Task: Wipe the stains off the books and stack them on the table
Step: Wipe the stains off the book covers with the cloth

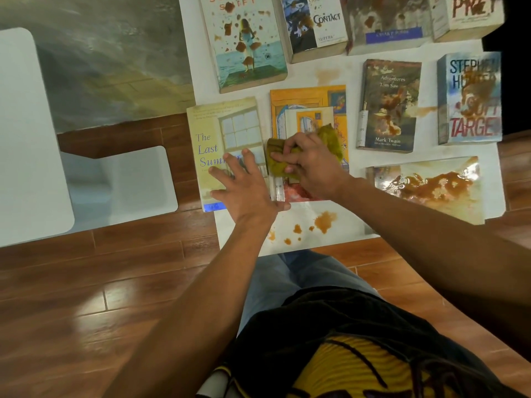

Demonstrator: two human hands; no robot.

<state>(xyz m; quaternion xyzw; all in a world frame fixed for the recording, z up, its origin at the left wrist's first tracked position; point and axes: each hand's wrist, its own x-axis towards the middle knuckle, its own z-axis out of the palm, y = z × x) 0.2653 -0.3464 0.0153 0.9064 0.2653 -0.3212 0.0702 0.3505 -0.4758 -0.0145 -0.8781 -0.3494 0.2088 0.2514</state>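
There is a single view, taken from a wide-angle camera worn on the person's head. It looks steeply down and slightly forward, so the person's own torso and legs fill the bottom edge while both forearms reach up the middle of the frame. The white table (339,225) with its spread of books lies near, in the upper centre and right, cut off by the top and right edges. The wooden floor (115,282) fills the lower left, and straight lines bow toward the edges from the lens. A white stool (138,182) sits at the left. No second view overlaps.
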